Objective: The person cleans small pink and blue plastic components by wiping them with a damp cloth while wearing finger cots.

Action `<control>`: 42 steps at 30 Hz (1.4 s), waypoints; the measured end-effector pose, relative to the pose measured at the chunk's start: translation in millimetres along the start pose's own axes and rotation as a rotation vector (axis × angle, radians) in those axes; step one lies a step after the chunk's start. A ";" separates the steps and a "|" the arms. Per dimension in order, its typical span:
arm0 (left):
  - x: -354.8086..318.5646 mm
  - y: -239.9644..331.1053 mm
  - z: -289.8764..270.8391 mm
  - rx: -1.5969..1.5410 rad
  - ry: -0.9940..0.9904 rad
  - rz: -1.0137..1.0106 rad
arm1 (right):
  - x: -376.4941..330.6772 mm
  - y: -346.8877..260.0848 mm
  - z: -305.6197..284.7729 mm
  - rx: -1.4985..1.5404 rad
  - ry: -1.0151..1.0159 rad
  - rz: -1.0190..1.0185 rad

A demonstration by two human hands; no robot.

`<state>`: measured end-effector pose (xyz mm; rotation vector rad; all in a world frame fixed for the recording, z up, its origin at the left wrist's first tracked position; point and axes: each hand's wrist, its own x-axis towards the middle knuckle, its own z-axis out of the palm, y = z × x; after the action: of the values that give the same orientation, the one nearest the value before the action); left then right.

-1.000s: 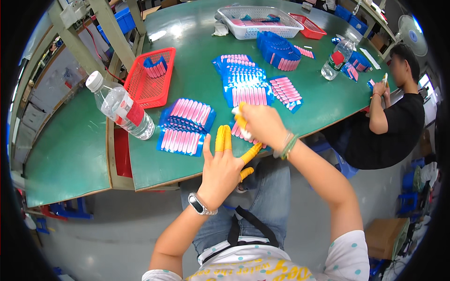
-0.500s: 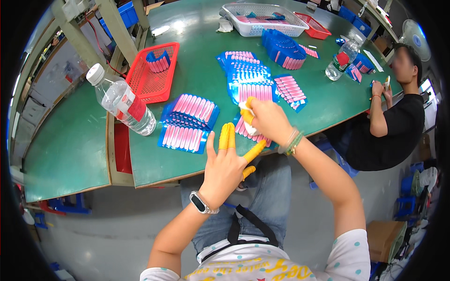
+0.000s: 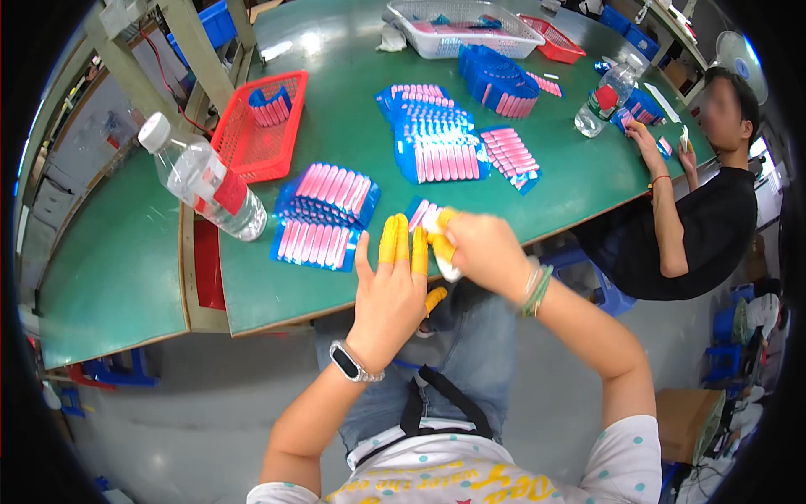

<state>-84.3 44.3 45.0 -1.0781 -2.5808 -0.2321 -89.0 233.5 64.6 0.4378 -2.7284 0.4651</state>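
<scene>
My left hand (image 3: 391,294), with yellow finger cots on several fingers, lies open at the table's near edge, fingers stretched forward. Its fingertips touch or hover over a blue sheet with pink strips (image 3: 420,207), mostly hidden by both hands. My right hand (image 3: 491,252), also in yellow finger cots, is closed on a crumpled white cloth (image 3: 450,270) against that sheet. Left of my hands sits a pile of blue sheets with pink oblong strips (image 3: 323,244). Farther off lies a fanned stack of similar sheets (image 3: 445,161), with a single sheet (image 3: 510,155) beside it.
A red basket (image 3: 290,130) holding a curled sheet and a water bottle (image 3: 210,181) stand at left. Toward the back are a coiled blue strip stack (image 3: 499,80), a white basket (image 3: 466,46) and a smaller red basket (image 3: 558,46). Another bottle (image 3: 606,97) stands near a seated co-worker (image 3: 680,227).
My right hand has moved slightly down and right with the cloth, and my left fingers have drawn together beside it. The co-worker's one hand has reached forward toward the sheets.
</scene>
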 end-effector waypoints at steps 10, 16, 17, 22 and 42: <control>-2.4 -0.5 -4.1 -0.003 -0.061 0.020 | -2.4 17.7 -11.2 -0.028 0.047 0.082; -2.0 -0.4 -4.0 0.028 -0.043 0.036 | -21.6 -7.1 -11.7 0.019 0.001 0.030; -0.1 -0.8 -6.1 -0.005 -0.031 0.018 | -18.1 -2.6 -13.3 0.023 -0.002 0.029; 1.7 1.5 -8.5 -0.033 -0.021 0.019 | -11.0 11.4 -21.9 0.042 0.028 0.271; 4.3 1.8 -7.5 -0.019 -0.070 -0.011 | -44.7 -12.7 -12.1 0.019 0.069 0.166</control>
<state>-84.0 46.4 53.5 -1.0972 -2.6527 -0.2263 -41.2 237.2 61.9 0.1963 -2.7068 0.5382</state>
